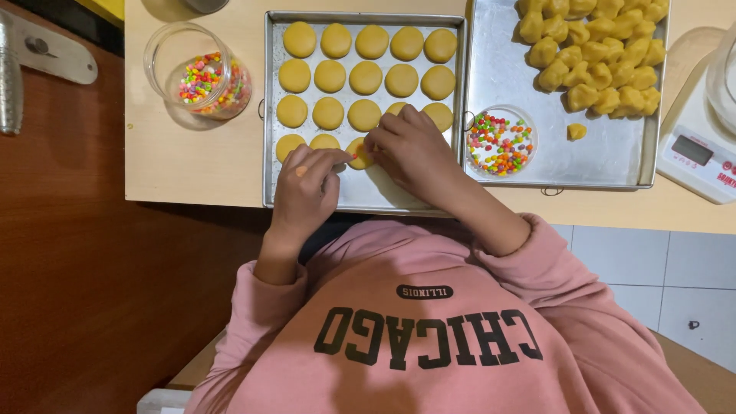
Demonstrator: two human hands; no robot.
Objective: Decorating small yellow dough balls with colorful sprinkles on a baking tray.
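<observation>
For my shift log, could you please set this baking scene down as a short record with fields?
left hand: fingers on a dough disc, bottom row
right hand: touching the same disc
near tray: rows of flattened yellow discs
far tray: pile of dough lumps, one stray lump
candy bowl: coloured candy bits, on far tray
jar: coloured bits, left of trays
scale: at right edge

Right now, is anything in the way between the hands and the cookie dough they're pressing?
Nothing visible. The left hand and right hand both already touch the flat dough round on the baking tray.
</observation>
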